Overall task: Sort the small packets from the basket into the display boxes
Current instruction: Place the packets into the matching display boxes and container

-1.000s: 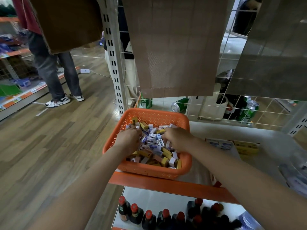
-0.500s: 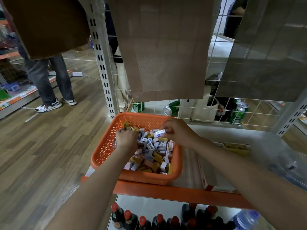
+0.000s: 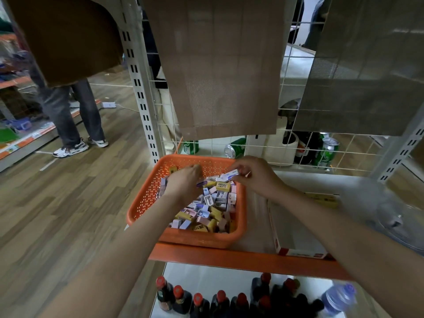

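An orange perforated basket (image 3: pixel 146 198) stands on the shelf, full of several small packets (image 3: pixel 212 208) in white, pink, purple and yellow. My left hand (image 3: pixel 183 182) is down among the packets at the basket's far left, fingers curled into the pile; whether it holds any is hidden. My right hand (image 3: pixel 254 175) hovers above the basket's far right corner and pinches a white and blue packet (image 3: pixel 231 173). A red and white display box (image 3: pixel 296 232) lies to the right of the basket, and a yellow display box (image 3: pixel 323 199) sits behind it, partly hidden by my right forearm.
Brown mesh sheets (image 3: pixel 224 65) hang over the wire grid back. Green cans (image 3: pixel 327 151) stand behind the grid. Dark bottles with red caps (image 3: pixel 197 301) fill the lower shelf. A person in jeans (image 3: pixel 71 115) stands in the aisle at left. A clear plastic container (image 3: pixel 399 214) sits right.
My right hand has lifted a white and blue packet out of the pile to the basket's far right corner. My left hand has shifted a little toward the far left side.
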### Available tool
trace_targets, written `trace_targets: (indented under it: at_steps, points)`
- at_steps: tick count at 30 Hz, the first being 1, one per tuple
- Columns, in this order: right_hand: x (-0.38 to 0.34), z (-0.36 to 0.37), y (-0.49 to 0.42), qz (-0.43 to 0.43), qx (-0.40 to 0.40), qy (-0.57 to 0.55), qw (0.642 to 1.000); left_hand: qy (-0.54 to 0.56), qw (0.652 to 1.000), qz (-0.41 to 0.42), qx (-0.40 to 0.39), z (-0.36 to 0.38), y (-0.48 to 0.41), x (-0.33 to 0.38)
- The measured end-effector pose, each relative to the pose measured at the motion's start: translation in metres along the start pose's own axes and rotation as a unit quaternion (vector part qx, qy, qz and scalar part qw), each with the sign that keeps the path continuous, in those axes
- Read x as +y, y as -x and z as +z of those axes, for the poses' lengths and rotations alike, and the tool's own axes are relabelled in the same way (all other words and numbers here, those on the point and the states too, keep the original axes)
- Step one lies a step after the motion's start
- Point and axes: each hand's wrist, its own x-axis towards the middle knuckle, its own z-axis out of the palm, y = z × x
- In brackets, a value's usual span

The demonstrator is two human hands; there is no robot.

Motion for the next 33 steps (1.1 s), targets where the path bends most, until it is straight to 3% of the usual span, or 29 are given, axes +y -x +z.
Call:
trace_targets:
  at_steps: [7,26,33]
  points:
    - [0.007,-0.033,0.025,0.026,0.055,-0.028,0.998,0.007,0.991,0.120,0.053,-0.013,0.010,0.046]
    - [0.067,-0.089,0.078,0.097,0.099,0.029,0.990,0.033,0.985,0.167,0.011,0.020,-0.001,0.130]
    - [0.090,-0.072,0.087,0.141,0.048,0.061,0.987,0.008,0.982,0.187,-0.014,0.040,-0.009,0.137]
